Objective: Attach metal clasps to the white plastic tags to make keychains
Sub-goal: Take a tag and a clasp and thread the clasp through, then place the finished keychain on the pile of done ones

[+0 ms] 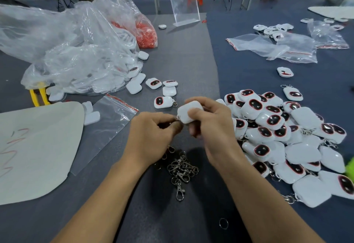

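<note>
Head view, right hand (212, 126) gripping plain white tag (188, 113), left hand (149, 137) pinching clasp (177, 120)

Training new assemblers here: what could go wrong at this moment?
The left hand pinches a clasp against the tag held by the right hand; it may slip into the clasp pile below. The right forearm lies close to the finished pile and could scatter it. The loose ring may get lost.

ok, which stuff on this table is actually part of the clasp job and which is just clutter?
Job: white tag in the right hand; clasp pinched by the left hand; loose clasp pile; finished keychain pile; bag of bare tags.
Lying about: bag of orange bits; acrylic stand; yellow handles; flat zip bag; lone ring.
</note>
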The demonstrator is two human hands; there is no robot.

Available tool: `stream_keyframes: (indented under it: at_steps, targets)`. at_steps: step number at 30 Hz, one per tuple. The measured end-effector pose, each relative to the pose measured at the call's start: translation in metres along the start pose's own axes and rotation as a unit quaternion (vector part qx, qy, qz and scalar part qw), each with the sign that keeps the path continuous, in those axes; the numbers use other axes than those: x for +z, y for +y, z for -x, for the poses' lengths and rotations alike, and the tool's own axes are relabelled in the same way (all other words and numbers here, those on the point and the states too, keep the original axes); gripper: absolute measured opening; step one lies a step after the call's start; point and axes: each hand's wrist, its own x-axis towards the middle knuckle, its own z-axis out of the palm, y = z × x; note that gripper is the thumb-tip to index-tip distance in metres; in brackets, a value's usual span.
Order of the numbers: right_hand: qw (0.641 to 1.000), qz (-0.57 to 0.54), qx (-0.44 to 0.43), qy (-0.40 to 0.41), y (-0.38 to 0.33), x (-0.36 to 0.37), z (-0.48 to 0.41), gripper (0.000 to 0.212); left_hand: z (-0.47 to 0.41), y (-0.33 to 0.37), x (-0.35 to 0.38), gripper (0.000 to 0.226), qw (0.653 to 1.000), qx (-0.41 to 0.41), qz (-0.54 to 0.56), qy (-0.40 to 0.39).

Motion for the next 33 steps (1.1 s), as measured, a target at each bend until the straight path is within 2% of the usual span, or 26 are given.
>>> stream_keyframes:
  at_steps: [2,4,7,8,9,10,11,12,13,14,16,18,19,22,24,26,27,28,29,30,31,33]
  targets:
    - [0.993,-0.084,0.086,-0.020,-0.002,-0.006,-0.004,0.026,-0.002,0.004,0.003,0.014,0.986,-0.074,0.146,-0.044]
    - [0.980,-0.138,0.139,-0.039,-0.003,-0.009,-0.003,0.025,-0.004,0.007,0.004,0.015,0.962,-0.122,0.236,-0.068]
    - [0.972,-0.165,0.160,-0.043,-0.001,-0.008,-0.004,0.026,-0.004,0.007,0.001,0.017,0.959,-0.131,0.245,-0.060]
    - [0.978,-0.149,0.139,-0.037,-0.001,-0.007,-0.004,0.026,-0.003,0.006,0.000,0.016,0.972,-0.111,0.202,-0.046]
    - [0.991,-0.094,0.089,-0.025,0.001,-0.004,-0.001,0.025,-0.002,0.005,-0.001,0.015,0.991,-0.066,0.111,-0.029]
    - [1.000,0.016,0.005,-0.010,0.004,-0.003,0.002,0.024,-0.002,0.004,-0.002,0.018,0.999,0.003,-0.035,-0.019]
    - [0.982,0.161,-0.098,0.000,0.007,0.000,0.007,0.023,-0.001,0.006,-0.002,0.024,0.977,0.074,-0.200,-0.012]
    - [0.943,0.275,-0.188,-0.004,0.011,0.004,0.013,0.021,0.000,0.012,-0.002,0.029,0.939,0.125,-0.321,-0.004]
    - [0.913,0.328,-0.244,-0.008,0.015,0.008,0.016,0.022,-0.001,0.016,-0.004,0.029,0.911,0.156,-0.381,0.004]
    - [0.911,0.324,-0.255,-0.010,0.016,0.010,0.017,0.023,-0.001,0.017,-0.005,0.025,0.901,0.174,-0.396,0.016]
    - [0.956,0.223,-0.191,-0.005,0.012,0.008,0.012,0.023,0.002,0.010,-0.005,0.015,0.930,0.154,-0.331,0.035]
    - [0.992,0.094,-0.088,0.004,0.005,0.003,0.004,0.026,0.004,0.005,-0.004,0.013,0.983,0.054,-0.171,0.043]
    - [0.999,0.039,-0.036,0.008,0.002,0.000,0.001,0.027,0.004,0.005,-0.002,0.006,0.997,0.002,-0.073,0.035]
    - [0.994,-0.077,0.072,0.002,-0.001,-0.007,-0.003,0.026,0.001,0.011,0.003,0.010,0.990,-0.074,0.121,0.002]
    - [0.985,-0.125,0.122,-0.010,-0.002,-0.009,-0.005,0.026,0.000,0.015,0.005,0.007,0.978,-0.088,0.190,-0.003]
    - [0.987,-0.116,0.115,-0.009,-0.004,-0.008,-0.004,0.026,-0.002,0.016,0.004,0.008,0.971,-0.112,0.210,-0.008]
    - [0.996,-0.058,0.067,0.000,-0.003,-0.007,-0.001,0.026,-0.001,0.015,0.004,0.009,0.981,-0.110,0.162,-0.014]
    - [0.999,0.042,-0.013,0.011,0.000,-0.007,0.002,0.026,0.000,0.012,0.003,0.011,0.995,-0.077,0.063,-0.022]
    - [0.983,0.156,-0.097,0.013,0.002,-0.005,0.006,0.025,0.001,0.010,0.003,0.016,0.997,-0.011,-0.071,-0.029]
    - [0.958,0.235,-0.162,0.006,0.004,-0.001,0.011,0.023,0.002,0.009,0.003,0.019,0.977,0.068,-0.198,-0.025]
    - [0.945,0.266,-0.191,-0.002,0.005,0.002,0.014,0.023,0.004,0.008,0.002,0.020,0.951,0.130,-0.279,-0.006]
    - [0.956,0.236,-0.173,0.001,0.002,0.002,0.012,0.024,0.005,0.007,0.001,0.021,0.934,0.155,-0.323,0.019]
